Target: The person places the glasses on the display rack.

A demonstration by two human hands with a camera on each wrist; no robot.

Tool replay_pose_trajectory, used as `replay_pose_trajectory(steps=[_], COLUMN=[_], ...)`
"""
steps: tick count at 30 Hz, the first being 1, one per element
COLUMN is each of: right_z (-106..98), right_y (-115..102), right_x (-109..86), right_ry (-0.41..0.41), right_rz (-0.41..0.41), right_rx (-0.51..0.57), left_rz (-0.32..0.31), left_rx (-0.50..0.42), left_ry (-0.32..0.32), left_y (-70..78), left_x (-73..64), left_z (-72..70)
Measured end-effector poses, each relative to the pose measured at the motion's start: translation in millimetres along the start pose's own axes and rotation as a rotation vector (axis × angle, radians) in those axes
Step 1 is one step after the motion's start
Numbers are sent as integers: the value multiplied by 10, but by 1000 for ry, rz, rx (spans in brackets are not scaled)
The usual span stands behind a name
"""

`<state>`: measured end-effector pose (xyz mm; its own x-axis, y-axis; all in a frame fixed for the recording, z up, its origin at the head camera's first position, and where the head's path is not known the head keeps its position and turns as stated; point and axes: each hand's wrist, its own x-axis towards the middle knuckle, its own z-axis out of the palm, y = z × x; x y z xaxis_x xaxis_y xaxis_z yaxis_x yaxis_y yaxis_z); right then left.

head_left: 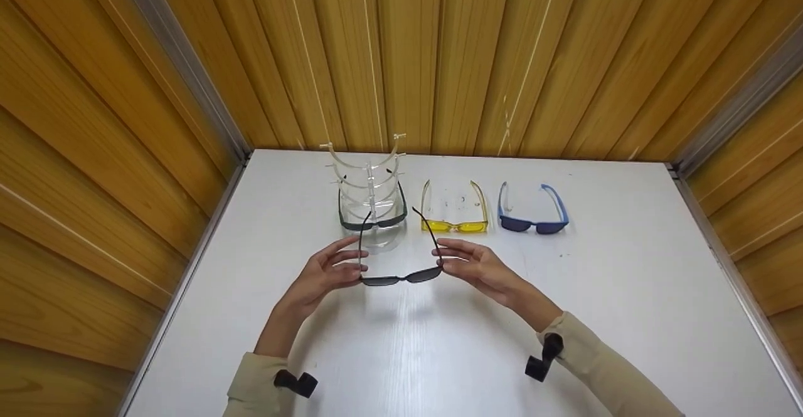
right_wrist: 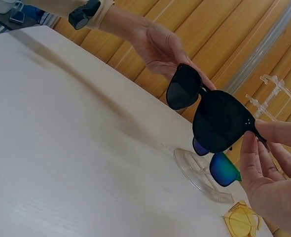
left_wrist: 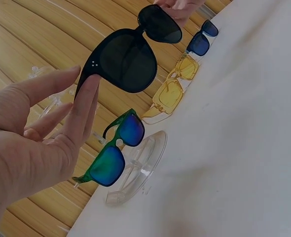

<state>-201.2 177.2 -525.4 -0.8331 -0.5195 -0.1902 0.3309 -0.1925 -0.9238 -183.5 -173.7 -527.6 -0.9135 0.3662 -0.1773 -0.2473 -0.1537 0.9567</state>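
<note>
The back and sides are enclosed by a wood-look wall (head_left: 408, 53), against which a white table (head_left: 627, 291) is set. A clear stand (head_left: 371, 182) is placed near the table's back edge, left of centre. Beige sleeves (head_left: 602, 367) are worn on both arms. One end of the black glasses (head_left: 403, 278) is pinched between the thumb and fingers of the left hand (head_left: 323, 276); the other end is pinched likewise by the right hand (head_left: 480, 266). The black glasses are held above the table, in front of the stand, with temples unfolded and pointed away from the person. Blue glasses (head_left: 534, 225) are laid unfolded to the right; yellow glasses (head_left: 454, 226) are placed between them and the stand. Green glasses (left_wrist: 110, 163) are borne low on the stand.
</note>
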Motion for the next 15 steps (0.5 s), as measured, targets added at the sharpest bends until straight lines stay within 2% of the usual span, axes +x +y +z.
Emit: replay_pose_trajectory(steps=[8, 15], right_z=[65, 143], right_y=[-28, -85], right_x=[68, 152], right_ry=[-15, -12], right_rz=[-2, -24], right_rx=[10, 27], left_rz=[23, 24], left_rx=[0, -2], left_ry=[32, 73], left_y=[56, 108], left_x=[-66, -58], left_z=[-48, -103])
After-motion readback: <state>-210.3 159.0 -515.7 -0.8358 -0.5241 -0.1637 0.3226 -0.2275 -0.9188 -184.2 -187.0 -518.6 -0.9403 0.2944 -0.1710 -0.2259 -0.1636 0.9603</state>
